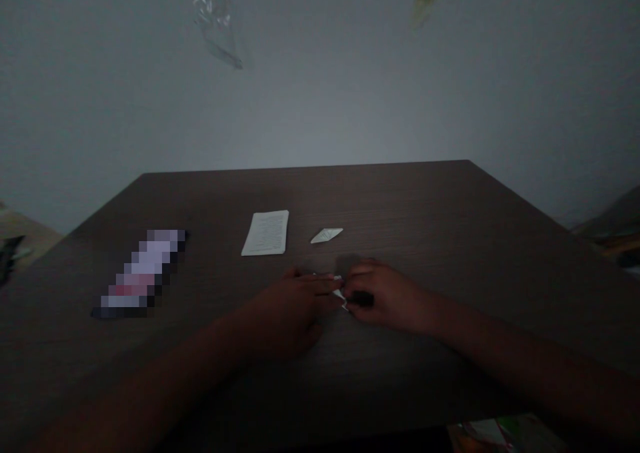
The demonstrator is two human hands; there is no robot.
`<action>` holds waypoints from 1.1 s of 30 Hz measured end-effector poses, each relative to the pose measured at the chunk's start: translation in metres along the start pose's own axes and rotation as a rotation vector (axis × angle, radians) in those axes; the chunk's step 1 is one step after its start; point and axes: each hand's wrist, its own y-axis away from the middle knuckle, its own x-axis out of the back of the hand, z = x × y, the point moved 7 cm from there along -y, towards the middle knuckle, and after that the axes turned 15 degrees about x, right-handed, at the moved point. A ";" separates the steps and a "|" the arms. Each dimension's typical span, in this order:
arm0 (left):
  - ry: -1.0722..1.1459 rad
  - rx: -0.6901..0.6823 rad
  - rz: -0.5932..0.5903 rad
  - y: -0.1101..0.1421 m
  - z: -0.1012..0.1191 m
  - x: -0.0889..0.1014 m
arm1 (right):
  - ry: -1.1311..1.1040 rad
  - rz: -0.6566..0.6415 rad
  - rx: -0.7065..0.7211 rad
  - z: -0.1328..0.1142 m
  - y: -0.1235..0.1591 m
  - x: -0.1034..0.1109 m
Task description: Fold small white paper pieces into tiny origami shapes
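A small piece of folded white paper [339, 294] lies low over the table between my two hands, mostly covered by fingers. My left hand [285, 314] reaches in from the left, its fingers pressed together on the paper's left part. From the right, my right hand [387, 296] grips the paper's other side with curled fingers. A dark patch shows inside that hand; I cannot tell whether it is shadow or an object. Just beyond the hands rests a flat, diamond-shaped folded paper [327, 235] with print on it.
A stack of printed white sheets [266, 234] lies behind my left hand. Farther left is a phone-like dark-edged slab [143, 273], its face pixelated. The brown wooden table [400, 200] ends at a pale wall [340, 106] with clear tape hanging on it.
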 end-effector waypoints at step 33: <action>0.088 -0.064 0.172 -0.013 -0.013 -0.017 | 0.156 0.228 0.055 0.028 0.010 0.007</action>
